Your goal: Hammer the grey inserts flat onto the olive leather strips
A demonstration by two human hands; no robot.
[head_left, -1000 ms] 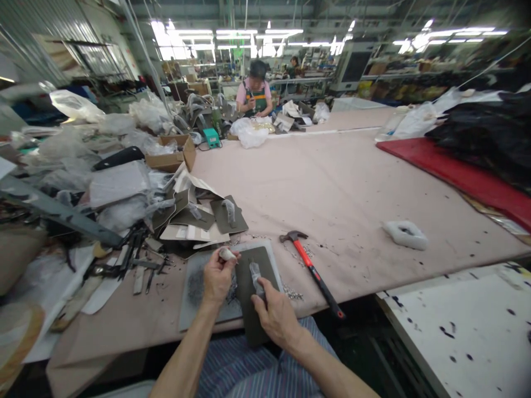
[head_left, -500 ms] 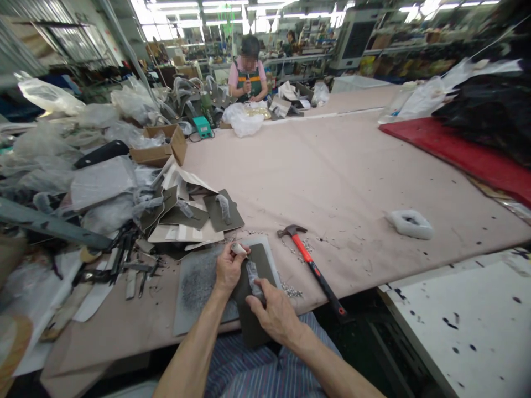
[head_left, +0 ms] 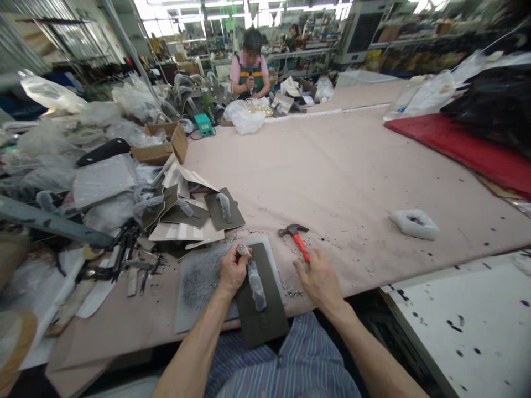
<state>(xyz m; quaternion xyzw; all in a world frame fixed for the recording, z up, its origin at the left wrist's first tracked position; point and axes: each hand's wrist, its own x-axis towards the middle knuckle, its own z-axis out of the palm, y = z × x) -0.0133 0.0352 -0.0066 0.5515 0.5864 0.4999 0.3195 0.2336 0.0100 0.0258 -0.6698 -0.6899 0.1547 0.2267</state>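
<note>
My left hand (head_left: 233, 269) is closed around a short, pale cylindrical tool with a metal top (head_left: 243, 250), held upright at the upper left edge of a dark olive panel (head_left: 269, 309). A plastic-wrapped strap (head_left: 256, 287) lies along that panel. The panel rests partly on a grey, pitted slab (head_left: 199, 282) and overhangs the table edge towards my lap. To the right, my right hand (head_left: 321, 281) is closed over the handle of a claw hammer (head_left: 299, 241), which lies on the table. The hand hides the lower handle.
Small metal pieces (head_left: 293, 291) lie scattered beside the slab. Several olive panels with wrapped straps (head_left: 194, 213) are piled beyond it, and hand tools (head_left: 135, 271) lie to the left. A white roll-like object (head_left: 414, 224) sits at right. Across the table a person (head_left: 251, 72) works.
My right hand has left the wrapped strap on the panel and moved right onto the hammer's handle. The tool in my left hand has tipped more upright.
</note>
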